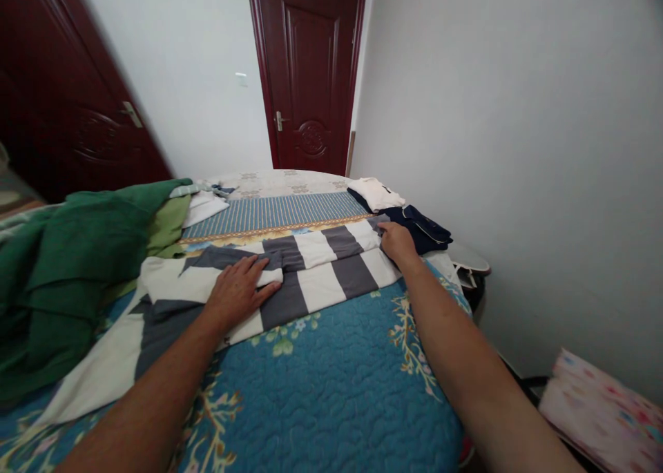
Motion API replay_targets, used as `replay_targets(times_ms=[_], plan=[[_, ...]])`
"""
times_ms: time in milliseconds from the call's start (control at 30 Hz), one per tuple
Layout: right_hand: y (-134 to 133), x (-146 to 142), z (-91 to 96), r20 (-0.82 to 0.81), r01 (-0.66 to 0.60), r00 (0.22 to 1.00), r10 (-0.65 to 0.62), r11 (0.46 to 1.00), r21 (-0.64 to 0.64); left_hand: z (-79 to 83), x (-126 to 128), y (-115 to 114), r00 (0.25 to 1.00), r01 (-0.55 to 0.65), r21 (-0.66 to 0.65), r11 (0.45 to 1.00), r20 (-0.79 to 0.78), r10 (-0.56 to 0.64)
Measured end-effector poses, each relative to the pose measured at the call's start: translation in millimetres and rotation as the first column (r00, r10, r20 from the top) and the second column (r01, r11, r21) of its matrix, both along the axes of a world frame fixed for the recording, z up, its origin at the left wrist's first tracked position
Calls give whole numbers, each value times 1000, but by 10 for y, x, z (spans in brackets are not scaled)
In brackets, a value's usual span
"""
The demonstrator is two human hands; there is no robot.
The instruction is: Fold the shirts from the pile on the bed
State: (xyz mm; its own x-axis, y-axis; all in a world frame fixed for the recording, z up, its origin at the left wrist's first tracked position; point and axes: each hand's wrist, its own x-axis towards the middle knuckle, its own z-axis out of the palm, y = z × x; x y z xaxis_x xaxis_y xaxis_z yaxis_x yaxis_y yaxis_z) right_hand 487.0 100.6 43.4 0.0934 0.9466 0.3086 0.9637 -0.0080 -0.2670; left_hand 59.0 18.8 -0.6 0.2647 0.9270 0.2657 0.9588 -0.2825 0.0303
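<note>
Spread across the middle of the frame where two bare hands rest on it, a grey-and-white striped garment (321, 290) lies partly folded, its broad bands running lengthwise from the lower left toward the centre right. The left hand (241, 286), left of centre, lies palm down and open on a folded-over part, fingers loosely spread, grasping nothing. The right hand (398, 242), right of centre, is partly curled, its fingertips touching the garment's grey far-right end; whether they pinch the fabric I cannot tell.

Beneath the garment is a blue quilted bedspread (331, 397) with a floral pattern, filling the lower centre. Just beyond the garment runs a blue band with pale stripes (284, 210), then pale patterned fabric (295, 181).

At the left edge, a dark green cloth (77, 259) is heaped beside a lighter green cloth (168, 228) and a white cloth (204, 209). Just past the right hand sit a folded navy garment (422, 230) and a folded cream garment (376, 193).

A dark red panelled door (313, 65) stands at upper centre, another dark red door (67, 79) at upper left. A plain pale wall (492, 114) fills the upper right; a pink floral-patterned item (595, 404) is at lower right.
</note>
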Motion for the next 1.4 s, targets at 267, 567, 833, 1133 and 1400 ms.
replay_targets(times_ms=[267,567,833,1133,1400], plan=[[-491,-1318,25,290,-287,899,327,942,-172,-15,6,-13,1000,-2,4,1000,20,2],[-628,-1643,-105,350,-384,814,463,882,-274,-1,22,-33,999,-2,-1,1000,54,2],[-552,-1584,24,306,-365,847,434,895,-257,-14,43,-62,998,-13,25,1000,59,11],[-729,-2049,-13,281,-435,814,508,855,-282,-29,39,-80,995,-16,11,1000,102,15],[-597,-1763,-35,-137,-500,852,506,863,75,-2,42,-106,993,-7,22,1000,114,5]])
